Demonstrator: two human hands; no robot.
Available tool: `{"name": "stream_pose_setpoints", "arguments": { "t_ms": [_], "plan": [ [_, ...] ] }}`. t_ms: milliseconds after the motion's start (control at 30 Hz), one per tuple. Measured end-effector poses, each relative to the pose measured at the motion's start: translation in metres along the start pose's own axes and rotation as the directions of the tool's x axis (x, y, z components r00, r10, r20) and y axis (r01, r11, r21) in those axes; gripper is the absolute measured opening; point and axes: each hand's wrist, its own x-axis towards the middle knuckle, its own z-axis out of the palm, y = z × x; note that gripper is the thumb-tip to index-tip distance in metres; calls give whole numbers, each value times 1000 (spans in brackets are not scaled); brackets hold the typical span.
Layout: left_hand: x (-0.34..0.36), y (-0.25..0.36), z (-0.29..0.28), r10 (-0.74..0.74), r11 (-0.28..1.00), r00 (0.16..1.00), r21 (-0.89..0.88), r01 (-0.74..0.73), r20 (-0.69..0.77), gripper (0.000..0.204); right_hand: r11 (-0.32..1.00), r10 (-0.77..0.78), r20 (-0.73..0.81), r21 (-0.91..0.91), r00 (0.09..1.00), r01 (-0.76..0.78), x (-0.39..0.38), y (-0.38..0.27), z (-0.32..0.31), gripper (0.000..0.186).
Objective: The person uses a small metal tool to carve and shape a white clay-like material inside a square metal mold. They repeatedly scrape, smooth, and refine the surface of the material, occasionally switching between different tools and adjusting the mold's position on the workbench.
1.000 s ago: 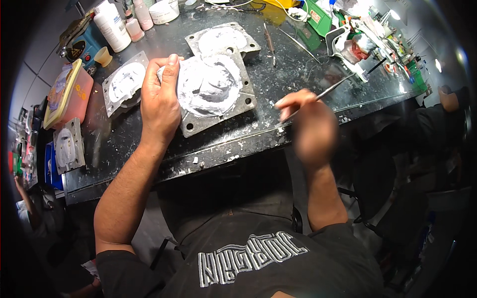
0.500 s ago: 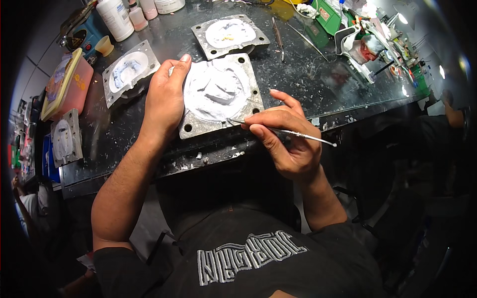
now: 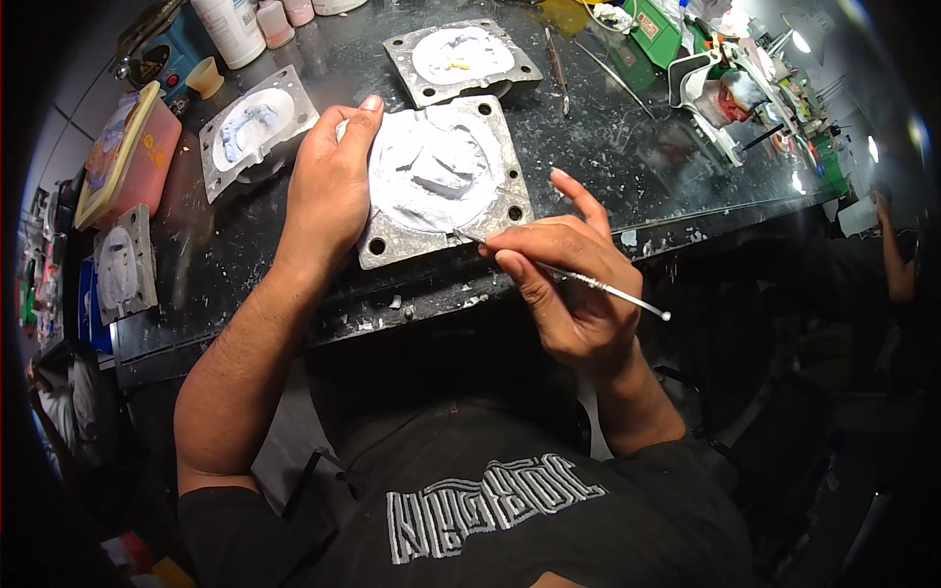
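Note:
A square metal dental flask half (image 3: 407,251) with holes at its corners is tilted up over the front edge of the bench. White plaster (image 3: 441,174) fills its round middle, with a raised, curved ridge in it. My left hand (image 3: 331,191) grips the flask's left side, thumb on top; its other fingers are mostly hidden behind. Between thumb and fingertips my right hand (image 3: 585,291) pinches a thin metal carving tool (image 3: 618,293). The tool's tip meets the flask's near rim at a small notch, and its ball-ended handle points to the lower right.
Other plaster-filled flask halves stand at the back (image 3: 420,93), at the left (image 3: 218,178) and by the left edge (image 3: 144,284). Left, too, are a pink tub (image 3: 149,162), a small cup (image 3: 205,78) and a white bottle (image 3: 231,31). Slim tools (image 3: 559,73) lie at the back right.
The whole view has shifted slightly. The tool's tip stays at the flask's near rim, and both hands keep their grips.

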Motion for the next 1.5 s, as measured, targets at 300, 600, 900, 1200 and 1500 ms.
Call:
{"name": "stream_pose_setpoints", "arguments": {
  "t_ms": [300,600,900,1200,1500],
  "plan": [
    [0,-1,3,-22,999,1000,25,22,-18,32,990,134,-159,-31,978,-141,-17,11,16,10],
    [2,-4,3,53,999,998,12,-53,-45,42,912,370,-231,278,900,-303,-44,-15,57,18],
    [20,-11,-22,-24,1000,1000,12,24,20,42,830,308,-444,-306,842,-466,-16,54,-59,27],
    [-99,29,-60,-110,926,971,-333,178,214,40,816,-128,-509,-542,851,-201,-84,50,-51,40],
    [-233,-87,-44,-604,583,754,-502,639,259,45,590,803,-562,706,197,-390,-235,227,-52,65]
  ]
}}
